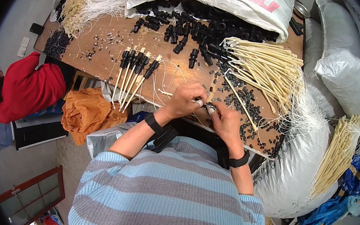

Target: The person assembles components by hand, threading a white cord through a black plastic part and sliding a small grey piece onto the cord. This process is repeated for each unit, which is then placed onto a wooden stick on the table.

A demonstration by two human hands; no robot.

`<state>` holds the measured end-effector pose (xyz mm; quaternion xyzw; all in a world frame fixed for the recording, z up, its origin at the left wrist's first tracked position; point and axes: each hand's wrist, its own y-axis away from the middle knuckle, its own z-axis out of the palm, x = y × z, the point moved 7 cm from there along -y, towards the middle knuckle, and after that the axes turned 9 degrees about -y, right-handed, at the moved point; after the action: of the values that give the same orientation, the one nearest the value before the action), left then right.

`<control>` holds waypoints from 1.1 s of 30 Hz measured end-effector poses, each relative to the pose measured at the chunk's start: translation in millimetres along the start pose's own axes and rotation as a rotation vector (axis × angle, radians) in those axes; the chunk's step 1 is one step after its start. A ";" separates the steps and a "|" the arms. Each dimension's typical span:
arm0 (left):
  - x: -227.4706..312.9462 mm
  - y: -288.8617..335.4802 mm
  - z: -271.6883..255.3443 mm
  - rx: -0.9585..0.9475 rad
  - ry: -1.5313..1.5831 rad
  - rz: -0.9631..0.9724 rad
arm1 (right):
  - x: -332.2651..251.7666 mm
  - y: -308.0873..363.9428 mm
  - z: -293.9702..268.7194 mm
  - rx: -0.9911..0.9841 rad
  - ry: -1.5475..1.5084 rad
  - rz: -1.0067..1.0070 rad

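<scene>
My left hand is closed in a pinch over the front edge of the table. A thin cream rod pokes out to its left, and its other end is hidden by the fingers. My right hand meets it, thumb and fingers pressed on a small black plastic piece, mostly covered. White wraps cover a fingertip on each hand. To the left lie several cream rods with black plastic fittings on their far ends. Beside my right hand are scattered small black pieces and a loose cream rod.
A big bundle of cream rods with white strings lies right. Behind it, a white sack spills black fittings. Another string bundle is far left. Full sacks crowd the right side. A person in red sits left, near an orange bag.
</scene>
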<state>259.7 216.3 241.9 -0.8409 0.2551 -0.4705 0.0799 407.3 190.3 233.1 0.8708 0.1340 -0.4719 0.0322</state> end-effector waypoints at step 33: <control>-37.9 -32.7 13.7 -0.134 -0.300 0.014 | 29.4 8.4 -5.9 0.167 -0.446 0.235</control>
<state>266.5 262.0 218.2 -0.9033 0.2772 -0.3212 0.0641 429.6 189.3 211.3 0.7546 -0.0180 -0.6545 0.0437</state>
